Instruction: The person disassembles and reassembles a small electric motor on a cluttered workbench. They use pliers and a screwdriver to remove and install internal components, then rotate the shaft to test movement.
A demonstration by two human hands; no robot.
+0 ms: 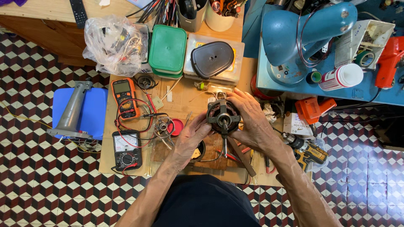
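Holding the small motor (223, 117) above the wooden table (185, 94), our left hand (191, 136) and right hand (252, 122) both pinch its sides. Any slip could drop it onto the meters (126, 149) and red leads beyond.

Motor (223, 117) far side hidden by right hand (252, 122); bag (111, 44) contents unclear.

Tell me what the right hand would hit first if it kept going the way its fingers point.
The right hand, holding the motor, points up-left; beyond its fingertips probably the black oval cover, though depth is unclear.
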